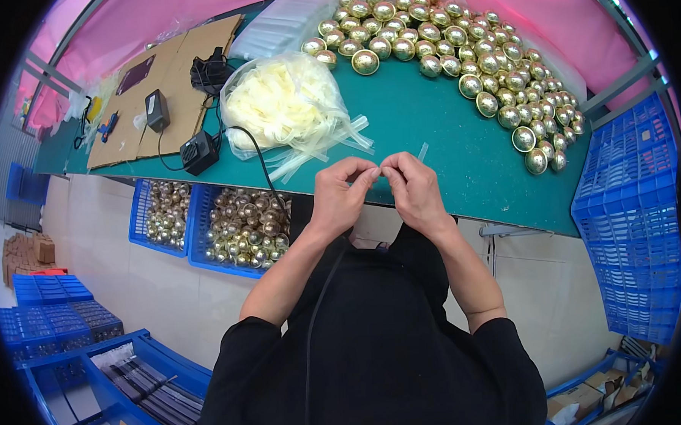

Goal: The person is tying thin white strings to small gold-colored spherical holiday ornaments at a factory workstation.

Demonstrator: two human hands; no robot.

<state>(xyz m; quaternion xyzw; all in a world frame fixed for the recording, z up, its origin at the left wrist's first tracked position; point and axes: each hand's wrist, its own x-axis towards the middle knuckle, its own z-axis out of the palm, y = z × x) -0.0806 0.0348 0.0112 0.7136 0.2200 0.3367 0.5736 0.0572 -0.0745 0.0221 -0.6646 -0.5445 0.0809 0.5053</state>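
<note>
My left hand (341, 195) and my right hand (418, 194) meet fingertip to fingertip above the front edge of the green tabletop (461, 181). Both are closed in a pinch. Whatever sits between the fingers, if anything, is too small to make out. Just beyond my left hand, a clear plastic bag (237, 103) bulges with pale yellowish strips (290, 101). Loose translucent strips (297, 165) spill from it toward my left fingers. One short clear strip (423, 152) lies by my right hand. Gold hemispherical cups (468, 85) crowd the back and right of the table.
Two black power adapters (199, 153) (157, 111) with cables rest left, near a cardboard sheet (179, 75) and a small blue tool (109, 127). Blue baskets of gold cups (242, 232) stand below the table edge. Stacked blue crates (629, 215) rise at the right.
</note>
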